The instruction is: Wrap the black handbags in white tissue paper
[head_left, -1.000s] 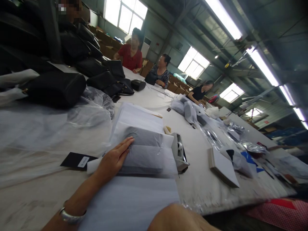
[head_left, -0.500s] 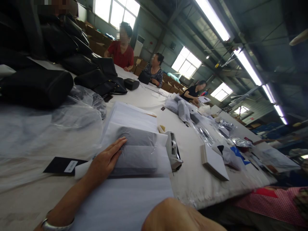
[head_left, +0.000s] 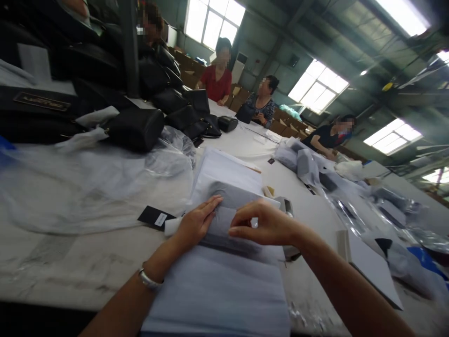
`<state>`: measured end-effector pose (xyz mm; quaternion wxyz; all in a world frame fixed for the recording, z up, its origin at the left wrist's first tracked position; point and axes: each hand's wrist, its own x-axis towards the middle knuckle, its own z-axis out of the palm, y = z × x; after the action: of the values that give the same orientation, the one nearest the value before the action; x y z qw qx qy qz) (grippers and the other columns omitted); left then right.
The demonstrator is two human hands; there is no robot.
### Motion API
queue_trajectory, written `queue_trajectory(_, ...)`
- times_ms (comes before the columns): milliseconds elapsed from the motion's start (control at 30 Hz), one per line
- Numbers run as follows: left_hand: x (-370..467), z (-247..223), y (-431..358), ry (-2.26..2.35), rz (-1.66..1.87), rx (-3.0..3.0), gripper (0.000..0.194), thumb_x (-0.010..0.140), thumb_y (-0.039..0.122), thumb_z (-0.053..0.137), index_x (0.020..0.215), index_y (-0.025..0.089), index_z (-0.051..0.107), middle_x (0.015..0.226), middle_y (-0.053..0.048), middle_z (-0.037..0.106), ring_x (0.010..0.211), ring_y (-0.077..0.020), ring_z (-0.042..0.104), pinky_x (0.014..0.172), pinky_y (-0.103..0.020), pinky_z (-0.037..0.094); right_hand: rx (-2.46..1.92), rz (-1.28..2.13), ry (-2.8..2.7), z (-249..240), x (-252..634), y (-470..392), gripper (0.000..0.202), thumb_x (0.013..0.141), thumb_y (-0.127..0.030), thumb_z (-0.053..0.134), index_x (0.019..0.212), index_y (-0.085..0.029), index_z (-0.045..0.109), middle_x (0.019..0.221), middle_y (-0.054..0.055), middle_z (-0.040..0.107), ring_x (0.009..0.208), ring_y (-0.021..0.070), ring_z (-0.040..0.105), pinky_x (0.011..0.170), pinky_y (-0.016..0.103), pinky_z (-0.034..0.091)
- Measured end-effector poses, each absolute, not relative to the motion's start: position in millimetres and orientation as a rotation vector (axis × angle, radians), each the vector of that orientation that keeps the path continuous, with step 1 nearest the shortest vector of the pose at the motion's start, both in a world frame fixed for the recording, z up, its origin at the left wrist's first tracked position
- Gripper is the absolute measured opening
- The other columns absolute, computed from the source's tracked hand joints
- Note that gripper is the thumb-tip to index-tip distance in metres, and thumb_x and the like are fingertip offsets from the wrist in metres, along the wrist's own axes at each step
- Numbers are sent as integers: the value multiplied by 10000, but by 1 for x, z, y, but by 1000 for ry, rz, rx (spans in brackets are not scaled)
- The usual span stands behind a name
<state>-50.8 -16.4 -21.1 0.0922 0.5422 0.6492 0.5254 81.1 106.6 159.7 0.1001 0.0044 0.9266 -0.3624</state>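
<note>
The wrapped bundle (head_left: pixel 221 222) lay under the left hand (head_left: pixel 198 223), fingers flat, ungripping. Over it were the bent fingers of the right hand (head_left: pixel 268 222); any pinch was unclear. Slackened left pressure might have let the bundle unwrap.

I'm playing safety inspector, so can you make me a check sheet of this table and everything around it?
Surface: white-covered table, greyish marks toward the left.
Job's things: paper-wrapped bundle, white sheets in front and behind.
Clutter: black bags, clear plastic, black tag, white stack.
Hands: left hand on the bundle; right hand curled over it, touch unclear.
Cables: nothing seen clearly.
Surroundings: co-workers, cardboard boxes, bright windows.
</note>
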Motion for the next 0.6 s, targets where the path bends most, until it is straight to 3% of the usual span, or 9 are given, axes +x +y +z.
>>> queue_trajectory(133, -50, -21, -17, 1935, 1570, 1580, 469, 991, 250, 398, 1459, 244, 425, 1498, -24, 469, 1380, -201, 433, 1162, -382, 376, 101, -405, 2855, 130, 54, 137, 311, 886, -416, 612, 707, -184, 715, 537, -36, 563, 499, 86, 409, 510, 239, 279)
queue_trajectory(267, -52, -19, -16, 1939, 1562, 1581, 467, 993, 242, 391, 1459, 249, 425, 1495, -24, 471, 1378, -199, 436, 1162, -392, 376, 80, 27, 2816, 124, 34, 147, 267, 863, -431, 618, 753, -222, 741, 605, -3, 655, 550, 122, 511, 519, 252, 269)
queue_trajectory(433, -51, -27, -14, 1977, 1545, 1647, 465, 988, 263, 400, 1452, 263, 436, 1481, -21, 487, 1359, -209, 460, 1141, -407, 393, 31, 344, 2694, 124, 22, 136, 329, 856, -507, 591, 853, -230, 770, 782, 66, 747, 722, 230, 671, 544, 269, 396)
queue_trajectory(600, -71, -60, 0, 2010, 1599, 1770, 553, 944, 309, 469, 1473, 426, 357, 1467, 81, 487, 1293, -228, 524, 1059, -383, 474, 29, 349, 2601, 122, 8, 142, 440, 852, -585, 573, 992, -198, 729, 904, 72, 755, 786, 259, 698, 559, 316, 503)
